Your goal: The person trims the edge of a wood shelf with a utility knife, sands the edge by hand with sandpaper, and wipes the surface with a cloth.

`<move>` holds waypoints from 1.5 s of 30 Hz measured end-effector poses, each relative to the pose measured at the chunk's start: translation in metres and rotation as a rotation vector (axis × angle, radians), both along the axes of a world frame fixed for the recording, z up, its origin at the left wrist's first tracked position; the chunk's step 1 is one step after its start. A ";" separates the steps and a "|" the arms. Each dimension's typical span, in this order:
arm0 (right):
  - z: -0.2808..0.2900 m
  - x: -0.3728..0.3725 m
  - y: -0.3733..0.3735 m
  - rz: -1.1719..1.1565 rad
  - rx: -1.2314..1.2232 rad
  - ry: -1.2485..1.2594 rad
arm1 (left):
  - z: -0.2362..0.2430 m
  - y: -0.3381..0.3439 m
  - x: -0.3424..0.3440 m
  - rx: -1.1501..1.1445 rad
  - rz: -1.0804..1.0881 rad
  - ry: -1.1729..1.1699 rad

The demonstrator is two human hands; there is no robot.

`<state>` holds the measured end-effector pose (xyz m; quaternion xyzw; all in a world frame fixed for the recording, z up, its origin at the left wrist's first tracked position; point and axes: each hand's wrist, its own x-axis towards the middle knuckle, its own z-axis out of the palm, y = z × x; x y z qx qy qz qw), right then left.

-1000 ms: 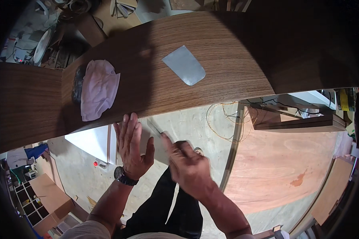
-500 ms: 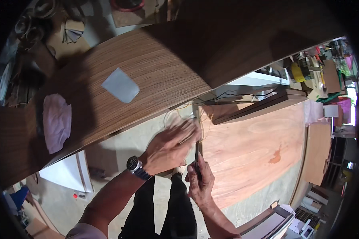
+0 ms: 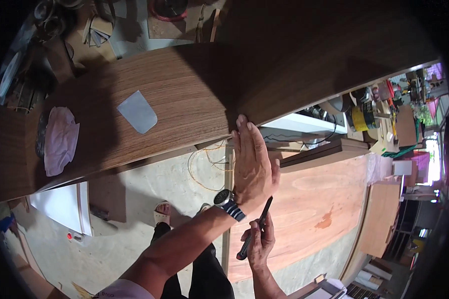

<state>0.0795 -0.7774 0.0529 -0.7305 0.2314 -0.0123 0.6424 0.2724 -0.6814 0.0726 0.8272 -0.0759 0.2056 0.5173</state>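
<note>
My left hand (image 3: 254,172), a watch on its wrist, lies with its fingers stretched out, their tips at the near edge of a brown wood-grain panel (image 3: 184,94). Below it my right hand (image 3: 262,249) is closed around a dark utility knife (image 3: 266,209), the blade end pointing up and away from me. A flat pale grey plate (image 3: 138,113) with rounded corners lies on the panel. Farther left on the same panel is a crumpled pink cloth (image 3: 61,142).
A large light plywood sheet (image 3: 304,214) lies low at the right, with dark boards (image 3: 324,153) at its far side. Thin yellow wires (image 3: 204,172) hang under the panel edge. A white panel (image 3: 65,209) stands lower left. Tools and a yellow object (image 3: 361,118) crowd the right.
My left hand has moved up and right to the panel's edge. The knife in my right hand has swung away from the left hand and dropped lower right. The view has shifted slightly.
</note>
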 end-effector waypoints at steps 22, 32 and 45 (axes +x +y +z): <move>0.080 0.023 -0.085 0.217 0.000 0.044 | 0.281 -0.042 0.058 -0.077 0.142 -0.667; 0.129 0.019 -0.087 0.221 -0.042 -0.092 | 0.390 -0.045 0.066 -0.035 0.170 -0.799; 0.149 0.043 -0.111 0.215 -0.030 -0.114 | 0.325 0.077 0.086 1.390 0.215 -0.991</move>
